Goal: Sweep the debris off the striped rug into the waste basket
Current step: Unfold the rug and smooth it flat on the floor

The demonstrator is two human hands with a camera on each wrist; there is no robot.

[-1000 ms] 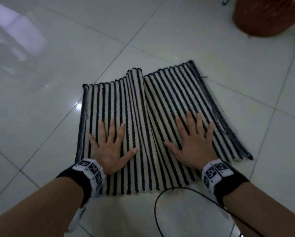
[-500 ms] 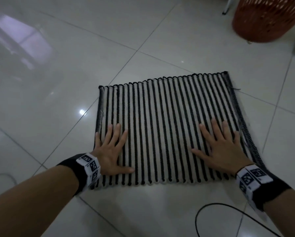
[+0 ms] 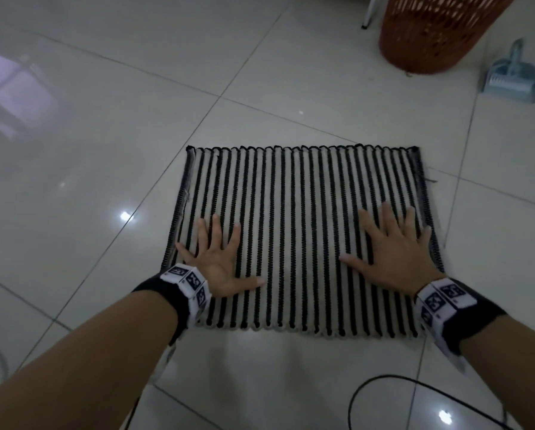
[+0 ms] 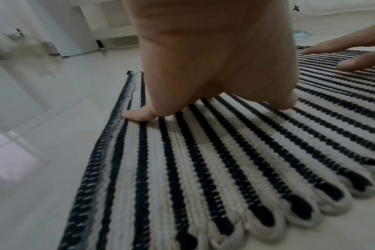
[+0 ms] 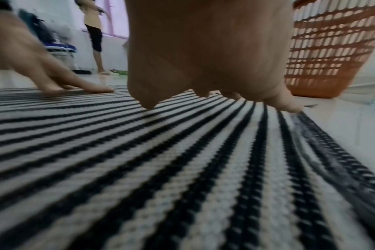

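Both sets of fingers [image 3: 216, 231] were straight and spread, pressed flat on the striped rug [image 3: 297, 231], gripping nothing. The left hand [image 3: 219, 265] lay at the rug's lower left in the head view, its little finger just inside the dark left border. The right hand [image 3: 393, 256] lay at the lower right, its little finger just beside the dark right border. A wide band of bare stripes separated the two hands.

The rug lay flat in the middle of the frame on glossy pale floor tiles [image 3: 105, 150], all four edges showing, looped fringe along the near edge. Open tile surrounded it, widest toward the left and upper left.

The orange waste basket [image 3: 439, 35] stood at the upper right, well apart from the rug. A grey dustpan [image 3: 511, 79] lay just beside it at the right edge. A black cable [image 3: 362, 395] curved over the tiles at the lower right. No debris was discernible on the rug.
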